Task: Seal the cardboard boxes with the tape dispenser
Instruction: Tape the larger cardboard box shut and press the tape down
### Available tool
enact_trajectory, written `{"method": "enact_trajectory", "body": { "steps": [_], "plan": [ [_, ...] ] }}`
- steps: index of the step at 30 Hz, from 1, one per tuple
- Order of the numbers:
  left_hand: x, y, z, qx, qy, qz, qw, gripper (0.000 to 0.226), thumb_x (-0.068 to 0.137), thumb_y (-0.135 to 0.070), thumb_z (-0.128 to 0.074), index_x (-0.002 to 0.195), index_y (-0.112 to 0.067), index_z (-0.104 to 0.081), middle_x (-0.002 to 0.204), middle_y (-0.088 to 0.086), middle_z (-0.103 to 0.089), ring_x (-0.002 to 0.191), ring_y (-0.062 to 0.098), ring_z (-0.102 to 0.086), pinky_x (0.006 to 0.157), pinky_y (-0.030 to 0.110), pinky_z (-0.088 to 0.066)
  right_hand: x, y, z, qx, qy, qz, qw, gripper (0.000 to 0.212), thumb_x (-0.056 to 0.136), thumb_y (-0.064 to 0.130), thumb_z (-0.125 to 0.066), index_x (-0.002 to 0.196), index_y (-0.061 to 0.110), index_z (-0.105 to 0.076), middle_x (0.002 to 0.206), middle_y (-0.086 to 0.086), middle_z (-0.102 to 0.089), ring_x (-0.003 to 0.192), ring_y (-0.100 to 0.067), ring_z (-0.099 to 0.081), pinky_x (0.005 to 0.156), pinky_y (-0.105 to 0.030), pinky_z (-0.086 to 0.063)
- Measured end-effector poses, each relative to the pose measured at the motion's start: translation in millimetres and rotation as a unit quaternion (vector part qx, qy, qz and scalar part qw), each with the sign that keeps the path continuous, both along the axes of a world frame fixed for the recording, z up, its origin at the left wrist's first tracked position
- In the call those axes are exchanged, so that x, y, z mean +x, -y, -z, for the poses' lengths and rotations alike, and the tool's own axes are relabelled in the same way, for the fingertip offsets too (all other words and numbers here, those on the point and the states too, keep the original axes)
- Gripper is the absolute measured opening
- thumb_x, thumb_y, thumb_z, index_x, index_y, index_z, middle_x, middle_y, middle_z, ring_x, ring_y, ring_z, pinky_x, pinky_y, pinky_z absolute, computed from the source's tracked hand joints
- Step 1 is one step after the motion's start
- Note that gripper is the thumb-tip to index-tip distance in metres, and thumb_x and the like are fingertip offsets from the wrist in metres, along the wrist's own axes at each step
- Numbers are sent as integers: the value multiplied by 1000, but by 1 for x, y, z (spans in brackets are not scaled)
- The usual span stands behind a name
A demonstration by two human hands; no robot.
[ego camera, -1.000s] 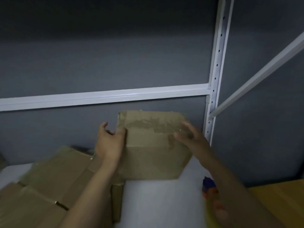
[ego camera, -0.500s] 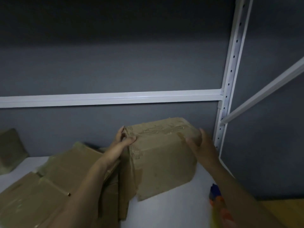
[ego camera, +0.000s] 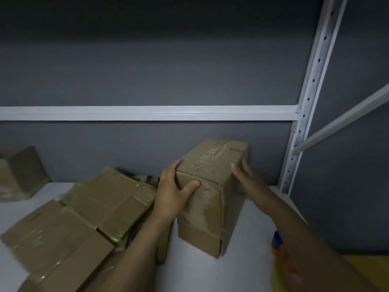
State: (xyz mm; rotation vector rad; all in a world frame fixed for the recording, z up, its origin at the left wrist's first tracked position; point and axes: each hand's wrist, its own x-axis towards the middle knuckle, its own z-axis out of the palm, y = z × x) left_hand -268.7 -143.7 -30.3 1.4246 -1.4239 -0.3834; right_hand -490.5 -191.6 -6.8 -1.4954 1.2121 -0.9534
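A small box (ego camera: pixel 20 173) of dull brown cardboard stands at the far left against the grey wall (ego camera: pixel 147 60). Beside it, a loose pile of taped boxes (ego camera: pixel 84 218) lies tilted on the white surface (ego camera: pixel 200 270), with glossy strips of clear tape crossing their creased panels. A person's left hand (ego camera: pixel 174 192) grips the tall cardboard box (ego camera: pixel 212 186) standing on end at the centre of the surface. The thumb is hooked over the near face and the fingers are wrapped around the top left edge. The left forearm crosses in front of the pile's right-hand edge.

The box is rectangular and worn. Wrinkled tape runs along its top seam and down the front, and the lower near corner is dented. The right hand (ego camera: pixel 250 182) lies flat against the box's right side, fingers straight and pressing, holding nothing else.

A white metal rail (ego camera: pixel 147 112) runs across the wall behind. It meets a perforated white upright (ego camera: pixel 315 81) just right of the box, with a slanted brace (ego camera: pixel 341 125) beyond. The tape dispenser (ego camera: pixel 280 249) lies at lower right, a blur of blue, orange and yellow. The right forearm partly hides it, and neither hand touches it. A yellow wooden top (ego camera: pixel 370 268) shows in the corner.
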Motion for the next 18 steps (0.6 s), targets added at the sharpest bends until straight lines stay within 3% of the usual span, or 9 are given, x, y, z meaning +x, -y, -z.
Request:
{"method": "enact_trajectory", "body": {
  "steps": [2, 4, 7, 9, 11, 13, 15, 18],
  "plan": [
    [0, -1, 3, -22, 37, 4, 999, 82, 73, -47, -78, 143, -27, -39, 138, -5, -41, 121, -1, -35, 103, 23, -31, 0, -8, 9, 39, 29, -68, 997, 102, 66, 82, -55, 146, 53, 1, 152, 16, -27, 137, -16, -34, 110, -47, -35],
    [-4, -3, 3, -31, 59, 5, 998, 82, 72, -41, -81, 142, -29, -40, 136, -6, -39, 118, -2, -34, 99, 20, -30, -2, -13, 18, 36, 86, -82, 992, 91, 74, 68, -55, 144, 56, 2, 146, 16, -33, 133, -14, -39, 101, -38, -43],
    [-16, -8, 1, -29, 77, 24, 996, 71, 74, -37, -81, 133, -44, -43, 131, -10, -36, 114, 1, -41, 91, 16, -34, -7, -14, 20, -13, 137, -35, 990, 47, 93, 50, -45, 135, 60, -25, 135, 21, -48, 117, -7, -54, 83, -26, -47],
    [-25, -13, 1, -43, 89, 45, 994, 63, 74, -37, -81, 122, -54, -44, 130, -14, -35, 115, 2, -44, 90, 16, -38, -17, -12, 19, -57, 157, 14, 986, 31, 98, 42, -43, 126, 56, -44, 131, 19, -56, 113, -6, -58, 90, -30, -48],
    [-33, -18, 1, -64, 118, 36, 990, 60, 71, -40, -82, 120, -51, -50, 136, -15, -34, 117, 3, -44, 90, 19, -41, -28, -13, 22, -99, 145, 3, 984, 39, 92, 51, -51, 131, 48, -49, 136, 13, -54, 122, -7, -54, 102, -38, -44],
    [-37, -17, 4, -87, 164, 1, 983, 62, 70, -45, -81, 126, -37, -57, 145, -11, -35, 121, 7, -42, 91, 23, -41, -34, -18, 21, -120, 108, -29, 986, 55, 79, 62, -63, 130, 49, -48, 136, 12, -52, 122, -8, -53, 101, -38, -46],
    [-37, -13, 7, -91, 178, -10, 980, 66, 72, -55, -73, 130, -31, -56, 149, -7, -36, 128, 12, -40, 96, 28, -37, -33, -18, 20, -128, 64, -26, 989, 48, 75, 55, -65, 120, 56, -48, 131, 12, -54, 116, -6, -56, 95, -35, -50],
    [-31, -7, 7, -78, 147, 17, 986, 72, 74, -68, -56, 135, -30, -51, 155, -6, -33, 132, 2, -31, 99, 24, -31, -23, -13, 18, -170, -1, -2, 985, 34, 88, 38, -63, 117, 52, -51, 124, 14, -58, 106, 4, -58, 85, -17, -49]
  ]
}}
